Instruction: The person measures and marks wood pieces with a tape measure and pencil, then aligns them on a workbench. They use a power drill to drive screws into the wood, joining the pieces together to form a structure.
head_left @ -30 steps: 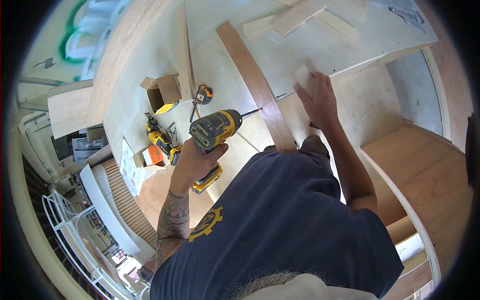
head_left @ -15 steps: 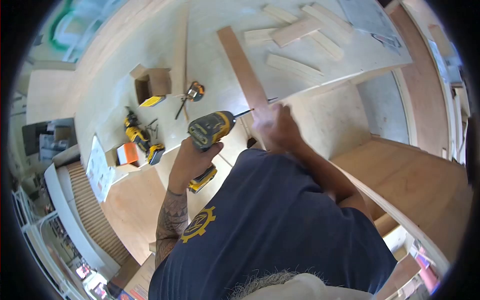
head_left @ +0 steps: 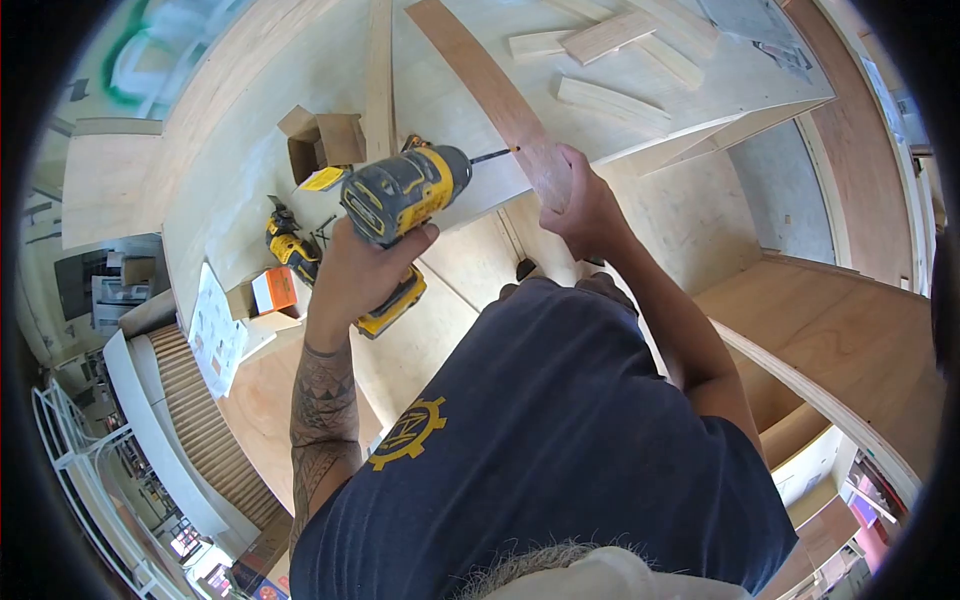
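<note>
My left hand is wrapped round the handle of a yellow and black cordless drill. Its long bit points right, and the tip overlaps the face of a thin wooden strip; whether it touches cannot be made out. The near end of that strip is gripped in my right hand, thumb and fingers closed round its edge. The strip slants up and away over the pale worktop.
Several loose wood pieces lie at the far right of the worktop. On its left are an open cardboard box, a second yellow power tool, an orange and white box and a paper sheet. A long board lies behind.
The drill and strip sit higher in the view. The bit, which reached across the strip before, now ends over its face. My right hand, blurred earlier, has steadied on the strip's end.
</note>
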Tool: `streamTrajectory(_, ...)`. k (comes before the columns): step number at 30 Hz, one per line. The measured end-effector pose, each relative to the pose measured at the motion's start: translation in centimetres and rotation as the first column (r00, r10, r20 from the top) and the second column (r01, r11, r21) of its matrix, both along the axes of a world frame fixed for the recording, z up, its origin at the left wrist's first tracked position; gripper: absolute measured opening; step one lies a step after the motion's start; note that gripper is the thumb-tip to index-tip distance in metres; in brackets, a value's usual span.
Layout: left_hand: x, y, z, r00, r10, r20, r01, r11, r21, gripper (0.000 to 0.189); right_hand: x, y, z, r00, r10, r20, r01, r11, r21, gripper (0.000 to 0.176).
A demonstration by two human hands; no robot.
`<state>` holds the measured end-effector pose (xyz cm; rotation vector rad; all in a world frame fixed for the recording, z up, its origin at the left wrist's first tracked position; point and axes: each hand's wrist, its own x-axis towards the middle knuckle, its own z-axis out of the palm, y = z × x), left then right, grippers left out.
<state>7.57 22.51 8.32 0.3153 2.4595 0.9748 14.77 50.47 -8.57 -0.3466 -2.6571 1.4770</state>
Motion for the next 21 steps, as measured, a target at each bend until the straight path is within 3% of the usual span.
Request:
streamTrajectory(4,0.1,-0.8,1.4,0.999,0.01,-0.037,-0.011,1.0,-0.029,0.044,0.3,-1.4,-1.3,0.997,0.08,-0.018,-0.082,0.982,-0.172,0.092)
streamTrajectory(10,1.6,-1.8,0.3,1.0,0.01,0.001,-0.01,0.998,-0.057,0.043,2.4,-2.9,-3.6,0.958,0.285,-0.019,-0.285,0.948,-0.142,0.091)
streamTrajectory(12,2.1,-2.1,0.3,0.996,0.051,0.078,-0.041,0.992,-0.122,0.042,3.3,-3.3,-3.6,0.962,0.272,-0.006,-0.27,0.955,-0.12,0.093)
streamTrajectory(17,2.9,-4.2,-1.1,0.997,0.078,0.002,-0.078,0.997,0.007,0.038,4.7,-1.4,-5.6,0.982,0.188,0.011,-0.187,0.98,-0.065,0.089)
streamTrajectory(19,3.0,-4.4,-1.0,0.991,0.116,0.067,-0.117,0.993,0.006,0.036,5.1,-0.2,-5.5,0.994,0.047,-0.094,-0.046,0.999,0.013,0.087)
streamTrajectory(21,3.1,-4.1,-1.0,0.992,0.109,0.067,-0.109,0.994,0.0,0.037,4.8,2.1,-6.3,1.0,0.011,-0.016,-0.012,0.998,-0.064,0.087)
